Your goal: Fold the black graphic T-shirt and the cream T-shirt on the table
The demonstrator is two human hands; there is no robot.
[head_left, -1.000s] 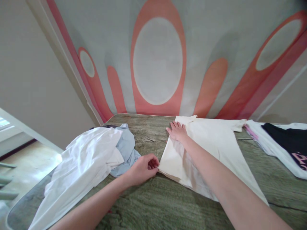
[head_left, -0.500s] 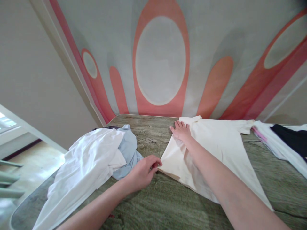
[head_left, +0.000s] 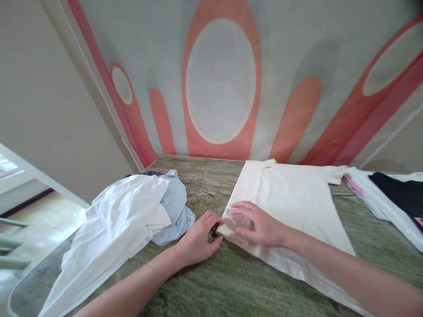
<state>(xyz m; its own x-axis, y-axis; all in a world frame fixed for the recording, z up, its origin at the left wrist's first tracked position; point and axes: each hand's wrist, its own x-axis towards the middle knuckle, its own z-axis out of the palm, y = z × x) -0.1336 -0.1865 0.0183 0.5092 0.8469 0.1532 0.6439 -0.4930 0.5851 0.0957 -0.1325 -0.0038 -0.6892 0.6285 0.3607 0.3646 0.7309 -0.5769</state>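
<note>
A cream T-shirt (head_left: 297, 193) lies spread on the wood-grain table (head_left: 211, 281), its left side folded inward in a straight edge. At the shirt's lower left corner, my left hand (head_left: 200, 237) pinches the hem between thumb and curled fingers. My right hand (head_left: 259, 224) is over the folded part near that corner, fingers apart and holding nothing; whether it touches the cloth I cannot tell. The collar and one short sleeve show along the far side, while my right forearm hides part of the lower shirt.
Left of my hands is a heap of clothes, with a white garment (head_left: 115, 220) over a light blue one (head_left: 176, 211). White and black clothes (head_left: 399, 193) lie at the far right. A wall with red oval shapes (head_left: 221, 149) stands behind the table.
My right hand has come off the upper left of the shirt and moved down toward the hem corner. The left hand stays at the corner, its thumb slightly lower.
</note>
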